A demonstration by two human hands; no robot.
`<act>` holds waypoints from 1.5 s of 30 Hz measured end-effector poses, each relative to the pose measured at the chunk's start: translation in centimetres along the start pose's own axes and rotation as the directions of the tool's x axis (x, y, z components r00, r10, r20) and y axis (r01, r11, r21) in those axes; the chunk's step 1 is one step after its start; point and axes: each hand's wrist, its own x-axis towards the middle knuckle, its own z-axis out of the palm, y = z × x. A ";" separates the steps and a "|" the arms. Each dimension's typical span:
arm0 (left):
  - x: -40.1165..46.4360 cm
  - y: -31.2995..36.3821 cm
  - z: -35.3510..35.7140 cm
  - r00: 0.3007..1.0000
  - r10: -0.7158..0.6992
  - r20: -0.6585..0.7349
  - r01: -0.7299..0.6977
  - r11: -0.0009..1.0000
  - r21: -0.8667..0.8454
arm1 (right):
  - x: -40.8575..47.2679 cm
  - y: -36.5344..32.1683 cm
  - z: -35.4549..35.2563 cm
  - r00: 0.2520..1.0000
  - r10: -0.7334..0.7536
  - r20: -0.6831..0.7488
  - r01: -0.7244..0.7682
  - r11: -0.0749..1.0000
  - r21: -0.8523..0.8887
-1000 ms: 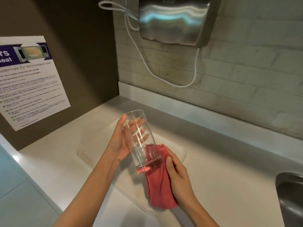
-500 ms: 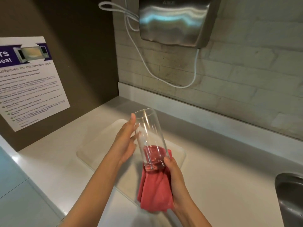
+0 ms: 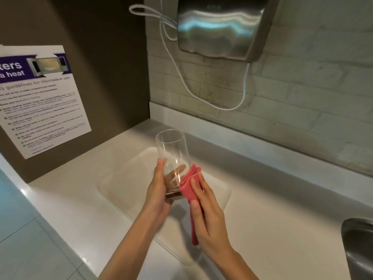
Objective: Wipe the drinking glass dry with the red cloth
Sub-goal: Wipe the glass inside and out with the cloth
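A clear, tall drinking glass (image 3: 173, 152) is held nearly upright above the counter, mouth up and tilted slightly away from me. My left hand (image 3: 158, 196) grips its lower part, thumb on the near side and fingers showing through the glass. My right hand (image 3: 207, 215) holds the folded red cloth (image 3: 189, 183) and presses it against the right side of the glass near its base. A strip of the cloth hangs down below my right palm.
Under my hands lies a translucent white mat (image 3: 125, 182) on the pale counter (image 3: 282, 219). A steel sink (image 3: 359, 249) is at the right edge. On the tiled wall hangs a metal hand dryer (image 3: 222, 27) with a white cable; a microwave notice (image 3: 38, 100) is at left.
The cloth has moved from under and behind the glass's base to its right side. My left hand has slid down from the upper glass to grip near the base.
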 end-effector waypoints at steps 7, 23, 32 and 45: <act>0.3 -0.1 -1.3 0.992 -0.037 0.121 0.029 0.997 0.066 | 0.6 0.5 -0.7 0.916 -0.353 0.190 0.394 0.880 -0.266; 2.0 -0.2 -2.3 0.991 -0.018 0.130 0.019 1.000 -0.008 | 5.9 -1.5 -0.1 0.877 -0.287 0.384 0.423 0.841 -0.338; 1.8 -1.1 -2.2 0.968 -0.057 0.243 0.071 0.996 -0.051 | 7.7 -1.9 -0.3 0.999 -0.046 0.004 0.046 0.967 -0.251; 2.1 -0.8 -2.3 0.963 0.147 0.226 -0.181 0.974 0.138 | 5.1 -1.0 -0.3 0.975 -0.205 0.086 0.222 0.919 -0.325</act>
